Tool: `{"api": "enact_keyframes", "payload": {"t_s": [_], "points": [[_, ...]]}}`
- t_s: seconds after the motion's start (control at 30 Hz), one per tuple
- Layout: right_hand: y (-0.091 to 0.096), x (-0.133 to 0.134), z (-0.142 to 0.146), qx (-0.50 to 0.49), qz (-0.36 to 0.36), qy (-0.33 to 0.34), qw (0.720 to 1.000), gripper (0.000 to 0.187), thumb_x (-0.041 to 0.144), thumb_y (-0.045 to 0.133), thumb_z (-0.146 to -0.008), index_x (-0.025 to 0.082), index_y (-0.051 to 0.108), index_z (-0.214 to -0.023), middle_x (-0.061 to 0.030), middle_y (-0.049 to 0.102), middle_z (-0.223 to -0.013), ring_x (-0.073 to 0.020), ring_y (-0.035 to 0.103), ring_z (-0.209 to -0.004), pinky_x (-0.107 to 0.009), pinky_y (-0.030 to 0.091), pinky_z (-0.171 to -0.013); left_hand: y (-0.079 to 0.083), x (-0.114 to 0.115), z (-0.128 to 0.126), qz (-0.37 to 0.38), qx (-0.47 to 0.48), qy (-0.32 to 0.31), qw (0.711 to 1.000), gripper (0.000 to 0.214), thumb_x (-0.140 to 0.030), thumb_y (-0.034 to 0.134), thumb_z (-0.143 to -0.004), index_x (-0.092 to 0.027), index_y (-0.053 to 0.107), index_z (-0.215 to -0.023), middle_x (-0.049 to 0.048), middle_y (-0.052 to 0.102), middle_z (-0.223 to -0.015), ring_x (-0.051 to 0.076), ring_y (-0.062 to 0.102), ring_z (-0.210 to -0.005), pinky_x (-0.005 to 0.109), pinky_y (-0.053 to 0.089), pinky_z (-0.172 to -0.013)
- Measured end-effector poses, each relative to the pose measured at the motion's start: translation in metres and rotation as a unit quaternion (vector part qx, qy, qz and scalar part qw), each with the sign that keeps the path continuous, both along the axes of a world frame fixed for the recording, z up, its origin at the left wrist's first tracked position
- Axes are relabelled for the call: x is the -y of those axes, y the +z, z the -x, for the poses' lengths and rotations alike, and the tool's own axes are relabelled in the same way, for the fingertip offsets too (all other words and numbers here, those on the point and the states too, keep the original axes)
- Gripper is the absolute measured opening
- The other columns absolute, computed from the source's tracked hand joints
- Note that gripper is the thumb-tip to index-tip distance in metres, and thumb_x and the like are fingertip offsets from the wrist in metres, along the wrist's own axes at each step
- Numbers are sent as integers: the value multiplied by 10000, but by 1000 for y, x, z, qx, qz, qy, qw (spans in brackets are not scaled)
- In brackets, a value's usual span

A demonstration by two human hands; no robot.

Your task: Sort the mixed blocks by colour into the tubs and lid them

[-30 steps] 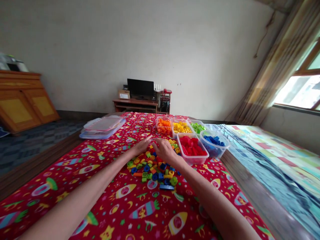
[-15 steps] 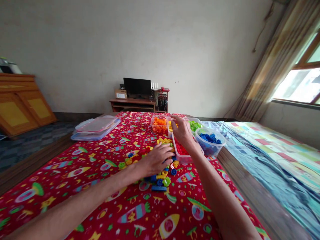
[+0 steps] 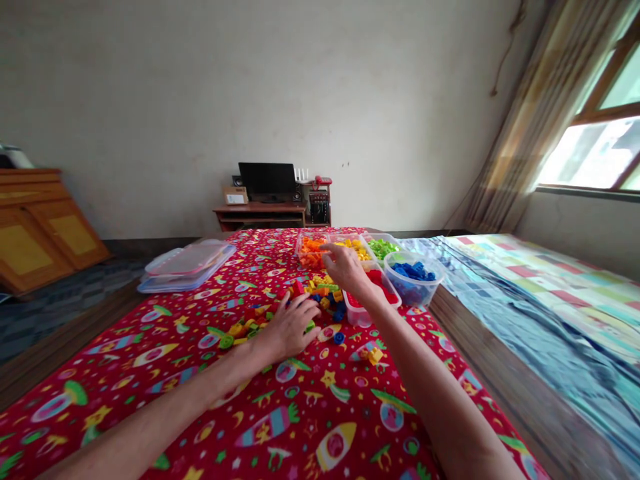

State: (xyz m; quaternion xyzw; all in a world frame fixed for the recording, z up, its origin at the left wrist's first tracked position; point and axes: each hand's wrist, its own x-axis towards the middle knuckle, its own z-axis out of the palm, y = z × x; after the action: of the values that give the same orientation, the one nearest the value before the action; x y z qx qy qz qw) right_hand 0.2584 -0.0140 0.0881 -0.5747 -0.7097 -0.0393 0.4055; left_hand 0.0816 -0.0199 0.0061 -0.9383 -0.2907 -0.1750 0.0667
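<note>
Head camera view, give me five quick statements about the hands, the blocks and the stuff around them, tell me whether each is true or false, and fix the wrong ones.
1. The left hand is over the loose blocks on the cloth. True.
2. The loose blocks are all blue. False: yellow, red, green and blue ones are mixed together.
3. The blue blocks are in a round clear tub. True.
4. The green blocks sit nearer the person than the red blocks. False: the red blocks are nearer; the green blocks are farther back.
5. The stacked lids lie near the left edge of the cloth. True.
</note>
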Motion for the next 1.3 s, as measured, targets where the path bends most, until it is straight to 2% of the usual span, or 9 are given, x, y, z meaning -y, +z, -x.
{"api": "enact_keyframes", "payload": {"t_s": [0.1,0.17,0.37,0.47,0.63,0.77,0.97,1.07,1.3], "points": [[3,0,-2,-4,5,-4,1000,314,152,453,-863,178,653,-1104,-74,719,-952,-170,651,-922,-311,452,-894,1,-16,13,-31,13,12,999,188,-292,470,-889,-184,617,-933,97,622,-1155,306,467,-1207,567,305,-1050],[4,-1,-2,-7,4,-10,1000,319,154,460,-861,170,650,-1116,-75,720,-937,-171,650,-924,-309,451,-892,5,-12,12,-46,32,-26,998,206,-260,421,-919,-184,609,-956,88,622,-1151,271,468,-1216,508,339,-1054],[6,0,-2,-11,6,-3,1000,319,153,466,-859,162,658,-1113,-75,726,-889,-180,663,-891,-301,460,-866,20,54,-32,-11,-26,-242,970,277,-244,388,-949,-227,516,-1194,56,560,-1276,186,437,-1260,374,280,-1120],[7,1,-3,-12,10,-7,1000,322,157,464,-860,161,657,-1118,-68,728,-868,-179,667,-870,-295,462,-860,21,70,-53,12,-78,-277,958,304,-275,464,-922,-259,481,-1225,47,568,-1253,202,448,-1237,383,266,-1114],[7,0,-2,-10,11,-7,1000,318,164,464,-859,167,666,-1105,-69,729,-905,-178,662,-905,-286,460,-865,15,56,-60,61,-66,-210,974,180,-319,534,-894,-205,519,-1032,48,595,-1082,198,537,-1057,330,386,-997],[3,-2,1,-3,12,3,1000,333,159,453,-863,163,659,-1125,-83,727,-912,-187,659,-915,-306,457,-871,10,54,-65,93,-76,-143,982,295,-424,581,-854,-193,491,-1012,58,585,-1047,216,553,-985,317,462,-851],[3,-4,-2,-5,15,10,1000,334,157,458,-861,150,653,-1132,-73,725,-862,-172,663,-840,-294,463,-843,6,62,-72,60,-95,-136,984,163,-211,482,-895,-196,485,-1057,59,590,-1092,202,552,-983,317,444,-856],[3,-5,-4,-5,13,3,1000,330,159,458,-859,157,655,-1124,-66,724,-863,-170,661,-842,-296,460,-847,9,53,-58,37,-68,-125,989,101,-152,475,-866,-194,502,-953,46,601,-989,193,542,-930,314,432,-830],[0,-6,-1,-2,12,4,1000,339,171,452,-857,168,655,-1129,-75,721,-902,-178,651,-897,-300,452,-861,10,-1,-10,-68,30,18,997,96,-157,563,-780,-199,476,-779,64,537,-931,248,504,-956,430,413,-885]]}}
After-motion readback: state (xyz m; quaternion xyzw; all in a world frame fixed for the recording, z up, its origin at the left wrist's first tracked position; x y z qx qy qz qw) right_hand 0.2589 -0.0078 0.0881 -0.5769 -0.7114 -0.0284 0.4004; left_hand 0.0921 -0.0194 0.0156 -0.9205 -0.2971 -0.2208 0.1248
